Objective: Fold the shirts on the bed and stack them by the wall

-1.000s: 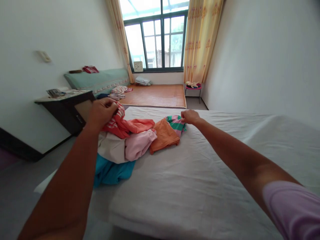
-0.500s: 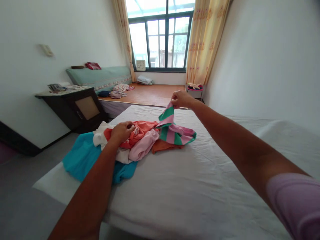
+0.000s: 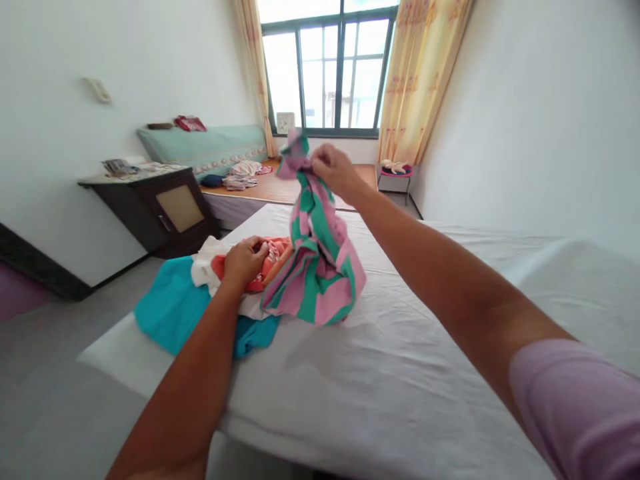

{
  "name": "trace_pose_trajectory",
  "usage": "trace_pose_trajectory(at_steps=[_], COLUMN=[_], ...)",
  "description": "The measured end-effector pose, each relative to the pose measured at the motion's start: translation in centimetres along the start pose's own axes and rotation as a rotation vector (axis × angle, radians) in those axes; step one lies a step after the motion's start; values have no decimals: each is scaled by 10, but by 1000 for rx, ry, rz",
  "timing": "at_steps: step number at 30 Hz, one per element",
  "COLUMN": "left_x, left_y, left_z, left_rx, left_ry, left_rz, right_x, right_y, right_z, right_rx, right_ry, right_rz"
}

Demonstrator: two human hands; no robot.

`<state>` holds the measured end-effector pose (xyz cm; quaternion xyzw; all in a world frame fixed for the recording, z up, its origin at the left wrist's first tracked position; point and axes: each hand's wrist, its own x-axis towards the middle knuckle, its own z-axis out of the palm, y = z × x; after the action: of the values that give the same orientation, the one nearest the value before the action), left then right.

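A pink-and-green striped garment [image 3: 325,283] hangs in loose folds from my right hand [image 3: 334,172], whose fingers are closed on its upper part. Its lower edge hangs over the right side of a clothes pile. My left hand [image 3: 244,263] lies on that pile, fingers curled onto an orange-red garment [image 3: 274,257] with white markings. Left of it lie a white garment [image 3: 203,263] and a large turquoise one [image 3: 175,303]. The striped cloth hides part of the pile behind it.
The clothes lie on a bed with a pale sheet [image 3: 400,373]. Beyond it stand a dark cabinet [image 3: 145,213], a low wooden platform [image 3: 355,179] with folded clothes [image 3: 243,175], and a small stool [image 3: 397,172] near the curtain.
My right hand has lifted the striped garment up and to the left, so that more of it hangs free of the pile. My left hand stays on the orange-red garment. The view has shifted slightly.
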<state>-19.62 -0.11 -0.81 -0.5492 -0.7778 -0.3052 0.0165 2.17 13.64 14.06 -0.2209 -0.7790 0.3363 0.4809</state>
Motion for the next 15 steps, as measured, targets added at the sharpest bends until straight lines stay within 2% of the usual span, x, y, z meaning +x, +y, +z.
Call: trace_pose_trajectory(at_steps=[2,4,7,9,10,11,13,14,15], left_x=[-1,-2,-2,-1,-1,-1,-1,-2,-2], left_y=[0,0,1,1,1,1,0,-1,-1], left_z=[1,1,0,1,1,2,3,3,4], left_rx=[-27,-70,-46,-11,-4,-4,-11,-15,-16], left_ry=[28,16,6,16,24,31,43,47,49], left_rz=[-4,2,19,29,34,40,47,49,49], right_x=[-9,-5,20,34,36,33,11,-7,-27], right_y=[29,37,17,2,-1,1,15,25,37], right_z=[2,-8,-27,-33,-31,-27,-15,-8,-1], right_rx=[-123,-111,42,101,92,34,-158,-317,-367], right_ry=[130,327,583,628,594,486,135,-163,-311], right_rz=[45,5,-228,-382,-405,-383,-246,-172,-141])
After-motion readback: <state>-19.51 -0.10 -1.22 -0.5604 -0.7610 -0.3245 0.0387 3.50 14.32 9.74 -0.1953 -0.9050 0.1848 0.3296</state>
